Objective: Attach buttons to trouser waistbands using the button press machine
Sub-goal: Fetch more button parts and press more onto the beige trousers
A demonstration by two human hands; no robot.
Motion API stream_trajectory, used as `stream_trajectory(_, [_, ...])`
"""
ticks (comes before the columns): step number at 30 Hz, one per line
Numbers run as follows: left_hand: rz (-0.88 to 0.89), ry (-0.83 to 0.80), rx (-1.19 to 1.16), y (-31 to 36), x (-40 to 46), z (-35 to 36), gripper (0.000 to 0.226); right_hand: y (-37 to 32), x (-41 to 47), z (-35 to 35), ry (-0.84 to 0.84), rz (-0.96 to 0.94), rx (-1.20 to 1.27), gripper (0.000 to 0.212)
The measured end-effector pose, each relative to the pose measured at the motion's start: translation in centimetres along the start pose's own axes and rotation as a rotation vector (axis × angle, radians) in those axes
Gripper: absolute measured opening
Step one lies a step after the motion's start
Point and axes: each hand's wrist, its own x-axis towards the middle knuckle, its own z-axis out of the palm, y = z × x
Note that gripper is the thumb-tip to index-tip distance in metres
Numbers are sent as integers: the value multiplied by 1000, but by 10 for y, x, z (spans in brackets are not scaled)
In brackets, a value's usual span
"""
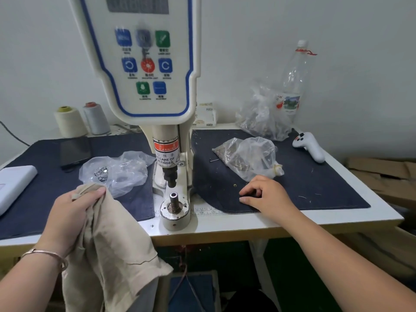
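The white button press machine [144,64] stands at the table's middle, its lower die post [174,200] bare below the black punch [170,176]. My left hand [72,210] grips the waistband of beige trousers [108,248], which hang over the table's front edge left of the die. My right hand [265,197] rests fingertips-down on the dark denim mat [315,188] right of the machine, fingers curled and pinched over something small that I cannot make out. A small loose button [235,185] lies just beyond it.
Clear bags of metal parts lie left [117,170] and right [249,158] of the machine, a bigger one [261,113] behind. A plastic bottle [292,82], white handle-shaped device [310,146], thread cones [69,121], a dark phone [75,152] and a white box [13,188] ring the table.
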Motion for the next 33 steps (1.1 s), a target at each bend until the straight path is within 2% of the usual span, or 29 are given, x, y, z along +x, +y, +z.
stream_trajectory(10, [4,-10,-1,2,-2,1,12,0,1,4,10,-28,-45,26])
stream_trajectory(21, [-10,-1,-10,6,-4,3,11,1,3,4,-19,-45,4,21])
stream_trajectory(30, [-7,6,2,7,-4,3,12,-1,4,5,-8,-33,-1,27])
stream_trajectory(33, [-9,2,7,7,-4,3,16,-12,-2,6,43,-30,91,23])
